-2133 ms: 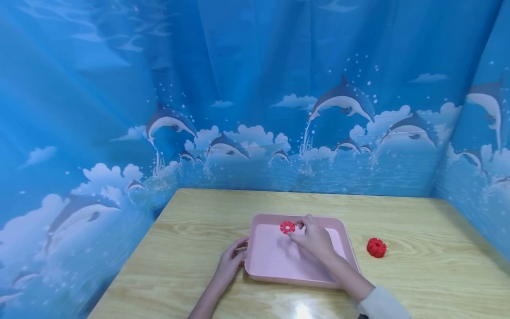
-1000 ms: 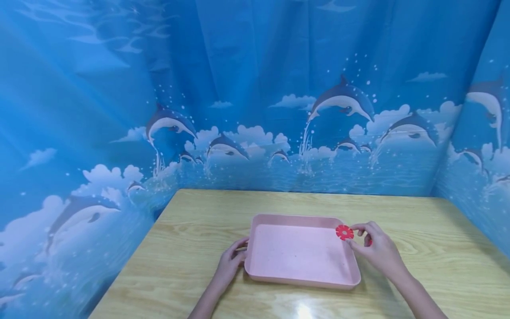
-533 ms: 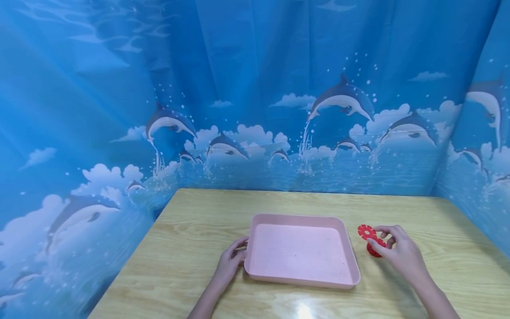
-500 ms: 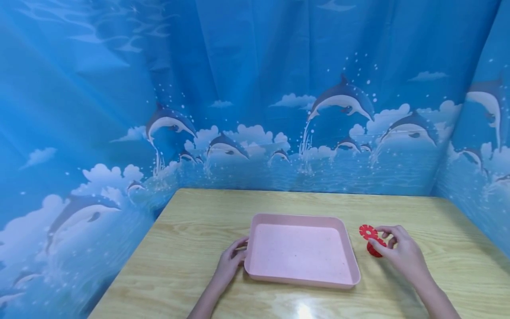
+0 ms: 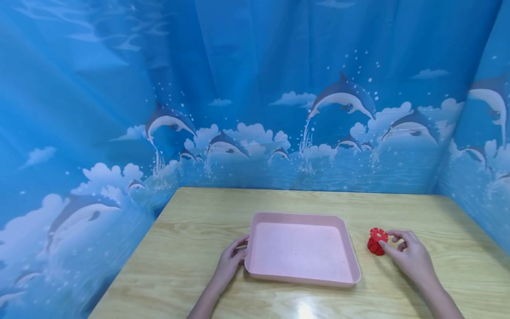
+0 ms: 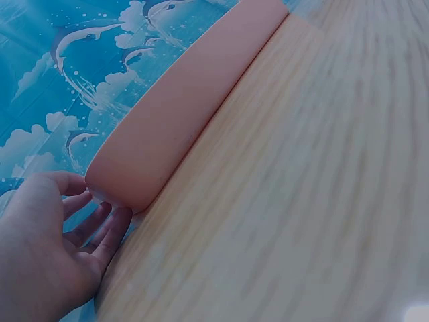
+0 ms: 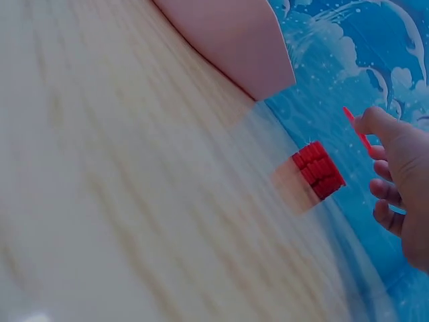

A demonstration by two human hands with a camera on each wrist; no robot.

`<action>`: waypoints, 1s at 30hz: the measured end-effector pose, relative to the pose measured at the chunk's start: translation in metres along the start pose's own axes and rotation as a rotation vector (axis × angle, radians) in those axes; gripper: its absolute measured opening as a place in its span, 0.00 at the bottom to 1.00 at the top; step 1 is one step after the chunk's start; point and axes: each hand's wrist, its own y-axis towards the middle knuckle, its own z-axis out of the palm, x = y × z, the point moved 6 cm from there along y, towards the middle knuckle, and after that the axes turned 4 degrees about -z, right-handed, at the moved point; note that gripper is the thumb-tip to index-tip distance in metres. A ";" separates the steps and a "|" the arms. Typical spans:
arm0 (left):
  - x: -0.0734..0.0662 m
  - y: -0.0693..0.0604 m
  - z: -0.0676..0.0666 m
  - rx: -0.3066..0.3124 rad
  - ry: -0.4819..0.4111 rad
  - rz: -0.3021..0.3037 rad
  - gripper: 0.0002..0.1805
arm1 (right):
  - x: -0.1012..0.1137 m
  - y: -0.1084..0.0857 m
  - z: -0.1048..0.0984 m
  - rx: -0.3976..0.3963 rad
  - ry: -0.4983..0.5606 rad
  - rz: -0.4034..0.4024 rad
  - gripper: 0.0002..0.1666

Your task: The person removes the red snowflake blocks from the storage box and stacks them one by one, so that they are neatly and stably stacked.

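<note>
Between thumb and index finger, my right hand [image 5: 412, 254] pinches a red notched interlocking disc [image 5: 378, 232]. In the head view it overlaps a short stack of matching red discs [image 5: 374, 248] standing on the table. A gap shows between the held disc [image 7: 359, 134] and the stack [image 7: 318, 169] in the right wrist view. My left hand [image 5: 230, 260] rests its fingers against the left end of a shallow pink tray [image 5: 300, 280]. From the left wrist, fingertips touch the outer wall of the tray [image 6: 174, 127] near its corner.
Light wood-grain table [image 5: 199, 217] lies under everything, with bare surface left of the tray and along the back. A blue curtain [image 5: 255, 88] printed with dolphins hangs behind the table's far edge and wraps round the sides.
My right hand has carried the disc from over the tray rightward to the stack, then slightly down and right in the last half second. The left hand and tray hold their place.
</note>
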 end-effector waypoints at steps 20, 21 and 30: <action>0.023 0.011 -0.006 0.003 0.007 -0.019 0.22 | -0.022 -0.008 0.012 0.032 0.010 0.034 0.19; 0.023 0.011 -0.005 -0.001 0.009 -0.021 0.22 | -0.022 -0.008 0.012 0.031 0.006 0.033 0.19; 0.017 0.009 -0.003 -0.005 0.004 -0.023 0.22 | -0.023 -0.007 0.012 0.047 -0.001 0.043 0.20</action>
